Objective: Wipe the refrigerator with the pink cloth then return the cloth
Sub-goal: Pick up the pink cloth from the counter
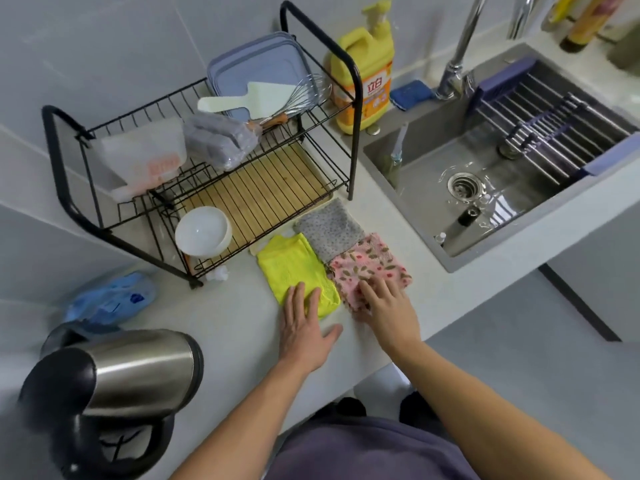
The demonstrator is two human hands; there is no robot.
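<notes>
The pink cloth (369, 266), flowered with red and green, lies flat on the white counter (235, 320) near its front edge. My right hand (389, 308) rests on the cloth's near part with fingers spread and straight. A yellow cloth (294, 268) lies just left of the pink one, and my left hand (304, 323) lies flat across its near end. A grey dotted cloth (329, 228) sits behind both. No refrigerator is in view.
A black wire dish rack (356, 109) holding a white bowl (202, 232) stands behind the cloths. A steel kettle (114, 375) is at the near left, blue gloves (110, 301) behind it. The sink (408, 188), faucet (457, 67) and yellow detergent bottle (363, 71) are to the right.
</notes>
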